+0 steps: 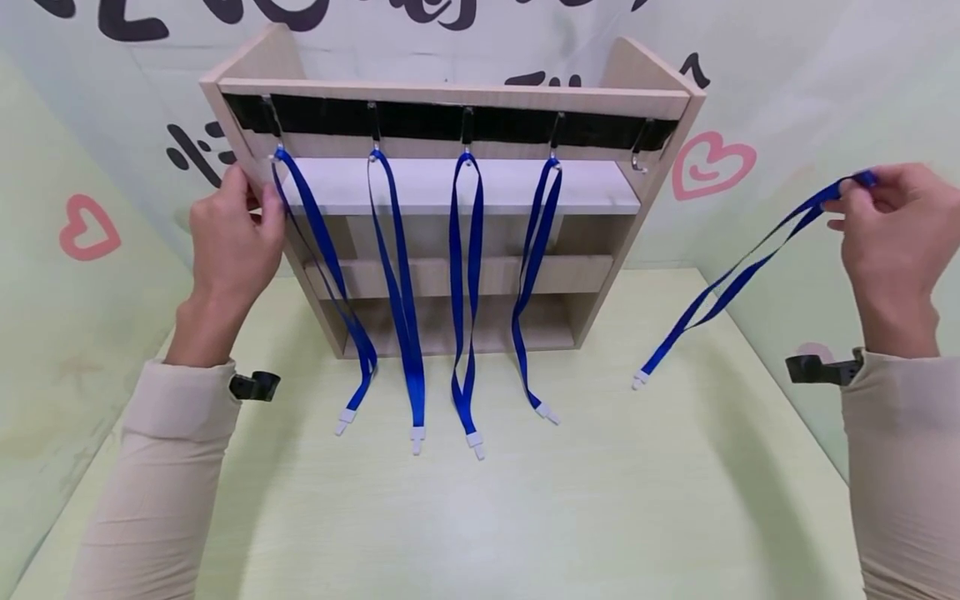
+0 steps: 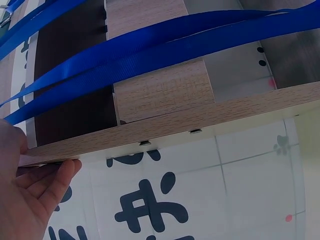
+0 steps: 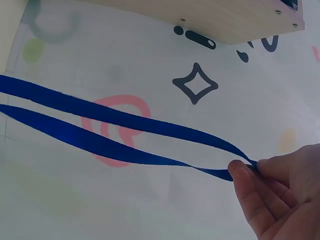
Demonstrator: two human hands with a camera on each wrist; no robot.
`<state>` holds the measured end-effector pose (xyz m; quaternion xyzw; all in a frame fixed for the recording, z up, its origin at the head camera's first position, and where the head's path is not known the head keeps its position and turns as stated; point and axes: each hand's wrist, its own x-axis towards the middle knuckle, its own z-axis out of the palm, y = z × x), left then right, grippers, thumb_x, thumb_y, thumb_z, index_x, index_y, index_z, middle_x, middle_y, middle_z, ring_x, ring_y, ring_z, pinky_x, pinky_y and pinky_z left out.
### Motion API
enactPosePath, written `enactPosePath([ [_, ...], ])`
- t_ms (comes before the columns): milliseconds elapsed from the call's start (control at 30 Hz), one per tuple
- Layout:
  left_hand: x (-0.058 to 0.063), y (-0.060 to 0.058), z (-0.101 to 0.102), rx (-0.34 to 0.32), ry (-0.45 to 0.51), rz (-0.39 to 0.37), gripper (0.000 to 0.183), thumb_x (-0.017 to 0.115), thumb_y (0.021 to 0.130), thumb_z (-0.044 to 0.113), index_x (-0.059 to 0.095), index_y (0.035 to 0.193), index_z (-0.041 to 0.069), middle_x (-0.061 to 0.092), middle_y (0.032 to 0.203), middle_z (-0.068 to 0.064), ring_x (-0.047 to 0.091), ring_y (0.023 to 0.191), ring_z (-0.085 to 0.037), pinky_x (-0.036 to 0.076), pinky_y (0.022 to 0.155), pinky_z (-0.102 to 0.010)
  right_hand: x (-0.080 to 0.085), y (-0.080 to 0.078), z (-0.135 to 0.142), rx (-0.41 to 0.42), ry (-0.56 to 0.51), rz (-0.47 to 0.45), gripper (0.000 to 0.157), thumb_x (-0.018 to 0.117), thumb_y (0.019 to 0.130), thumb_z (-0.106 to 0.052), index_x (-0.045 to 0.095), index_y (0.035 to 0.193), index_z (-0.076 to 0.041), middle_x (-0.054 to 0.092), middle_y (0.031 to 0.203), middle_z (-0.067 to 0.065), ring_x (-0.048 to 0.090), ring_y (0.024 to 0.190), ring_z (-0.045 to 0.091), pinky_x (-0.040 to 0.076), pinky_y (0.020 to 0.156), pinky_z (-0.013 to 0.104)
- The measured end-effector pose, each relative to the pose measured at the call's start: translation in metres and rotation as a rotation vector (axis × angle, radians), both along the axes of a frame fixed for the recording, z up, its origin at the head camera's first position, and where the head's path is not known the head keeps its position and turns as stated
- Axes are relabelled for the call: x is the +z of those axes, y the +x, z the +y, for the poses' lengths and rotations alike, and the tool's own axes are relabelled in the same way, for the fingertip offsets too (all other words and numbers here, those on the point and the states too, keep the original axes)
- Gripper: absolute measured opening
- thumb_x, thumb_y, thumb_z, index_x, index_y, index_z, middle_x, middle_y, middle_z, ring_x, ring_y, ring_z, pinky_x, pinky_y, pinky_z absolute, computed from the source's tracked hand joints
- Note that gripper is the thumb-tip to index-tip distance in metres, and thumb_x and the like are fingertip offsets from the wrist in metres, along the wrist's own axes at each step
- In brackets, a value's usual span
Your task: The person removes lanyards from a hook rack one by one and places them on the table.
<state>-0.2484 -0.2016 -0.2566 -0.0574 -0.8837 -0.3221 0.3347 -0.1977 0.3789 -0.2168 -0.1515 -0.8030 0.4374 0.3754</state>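
My right hand (image 1: 903,229) pinches the looped end of a blue lanyard (image 1: 662,350) between thumb and fingers, out to the right of the shelf. Its two strands slope down and left to a white plastic clip (image 1: 640,380). The left hand (image 1: 238,237) grips the left side panel (image 2: 165,122) of a wooden shelf unit, thumb on one face and fingers on the other. Close beside it, a blue lanyard (image 1: 318,229) hangs from the leftmost hook. Several matching lanyards hang in a row along the shelf front, white clips at their lower ends.
A black strip (image 1: 427,123) with several metal hooks runs across the upper front of the shelf. The rightmost hook (image 1: 637,154) is beside the right side panel. The shelf stands on a pale table (image 1: 525,517), before a wall sheet with dark lettering and pink hearts.
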Motion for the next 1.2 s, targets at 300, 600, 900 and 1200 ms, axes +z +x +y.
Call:
enactPosePath([
  [300, 0.000, 0.000, 0.001, 0.002, 0.008, 0.003, 0.041, 0.041, 0.102, 0.025, 0.058, 0.120, -0.008, 0.070, 0.113, -0.025, 0.069, 0.107, -0.036, 0.055, 0.089, -0.054, -0.020, 0.004, -0.001, 0.148, 0.173, -0.148, 0.029, 0.069, 0.091, -0.018, 0.073, 0.116, -0.004, 0.058, 0.071, -0.035, 0.059, 0.062, -0.017, 0.046, 0.062, 0.000],
  [600, -0.001, -0.001, 0.001, 0.014, -0.001, 0.027, 0.040, 0.043, 0.102, 0.025, 0.060, 0.118, -0.008, 0.071, 0.111, -0.023, 0.070, 0.105, -0.034, 0.057, 0.089, -0.048, -0.025, 0.010, -0.009, 0.480, 0.126, -0.216, 0.013, 0.074, 0.087, -0.010, 0.079, 0.099, -0.011, 0.071, 0.071, -0.019, 0.067, 0.061, -0.003, 0.053, 0.056, 0.010],
  [900, -0.002, -0.002, 0.000, 0.015, 0.001, 0.030, 0.040, 0.043, 0.102, 0.025, 0.060, 0.118, -0.007, 0.072, 0.110, -0.022, 0.070, 0.105, -0.033, 0.058, 0.090, -0.040, -0.042, 0.014, -0.007, 0.674, 0.338, -0.429, 0.016, 0.073, 0.088, -0.004, 0.074, 0.103, -0.001, 0.073, 0.072, -0.006, 0.065, 0.063, 0.009, 0.052, 0.059, 0.017],
  [1200, -0.002, -0.004, 0.000, 0.013, 0.003, 0.020, 0.042, 0.043, 0.102, 0.027, 0.059, 0.121, -0.006, 0.071, 0.115, -0.021, 0.070, 0.107, -0.033, 0.057, 0.090, -0.044, -0.058, 0.020, -0.006, 0.873, 0.416, -0.535, 0.011, 0.072, 0.087, 0.001, 0.075, 0.097, -0.003, 0.071, 0.074, 0.000, 0.063, 0.063, 0.013, 0.055, 0.059, 0.022],
])
